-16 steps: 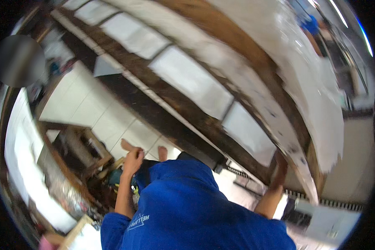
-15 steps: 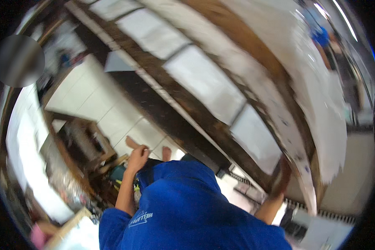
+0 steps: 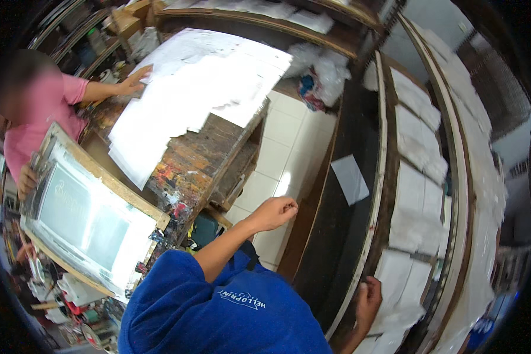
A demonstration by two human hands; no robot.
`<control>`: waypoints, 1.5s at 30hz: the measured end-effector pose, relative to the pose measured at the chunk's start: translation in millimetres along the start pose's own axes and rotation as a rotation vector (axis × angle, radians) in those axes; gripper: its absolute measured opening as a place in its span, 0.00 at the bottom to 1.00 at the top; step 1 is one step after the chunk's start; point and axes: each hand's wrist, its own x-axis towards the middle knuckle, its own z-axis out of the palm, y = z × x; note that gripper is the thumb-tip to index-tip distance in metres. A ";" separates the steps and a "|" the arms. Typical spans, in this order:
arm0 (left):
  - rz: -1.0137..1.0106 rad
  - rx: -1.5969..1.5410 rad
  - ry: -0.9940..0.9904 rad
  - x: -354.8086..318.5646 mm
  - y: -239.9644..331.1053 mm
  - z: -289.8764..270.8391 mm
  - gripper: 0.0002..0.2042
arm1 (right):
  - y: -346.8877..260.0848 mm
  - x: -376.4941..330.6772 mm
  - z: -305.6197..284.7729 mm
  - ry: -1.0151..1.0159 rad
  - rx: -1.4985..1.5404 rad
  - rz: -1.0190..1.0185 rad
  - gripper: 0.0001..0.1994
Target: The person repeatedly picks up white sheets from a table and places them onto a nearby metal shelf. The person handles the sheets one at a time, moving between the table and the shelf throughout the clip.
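My left hand (image 3: 272, 214) hovers over the gap between a paint-stained table and a dark rack, its fingers curled in with nothing visible in them. Low on the right, my right hand (image 3: 369, 300) is beside the rack's pale edge rail (image 3: 376, 221), near a stack of white sheets (image 3: 398, 280). Its fingers are loosely bent, thumb apart, and no held thing shows. A single white sheet (image 3: 350, 179) lies on the dark board of the rack (image 3: 330, 248).
A person in pink (image 3: 41, 112) stands across the paint-stained table (image 3: 186, 153), one hand on large white sheets (image 3: 200, 71), the other at a framed printing screen (image 3: 82, 212). Clear plastic bags (image 3: 327, 76) lie beyond the tiled floor (image 3: 280, 127). More racked sheets (image 3: 416, 138) run along the right.
My view has swung left, bringing the table, the screen and the person in pink into sight. Both arms have come further into view, and the blur has eased.
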 end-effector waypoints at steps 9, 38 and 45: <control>0.040 0.084 0.896 75.3 7.3 -224.2 0.10 | -122.7 106.0 117.0 -0.383 -0.103 -0.215 0.13; 0.105 0.654 0.512 257.9 -140.6 -458.2 0.09 | -165.8 185.0 178.3 -0.462 -0.129 -0.269 0.15; 0.471 0.435 0.051 194.7 29.5 -164.4 0.06 | -194.0 178.6 181.7 -0.404 0.093 -0.350 0.25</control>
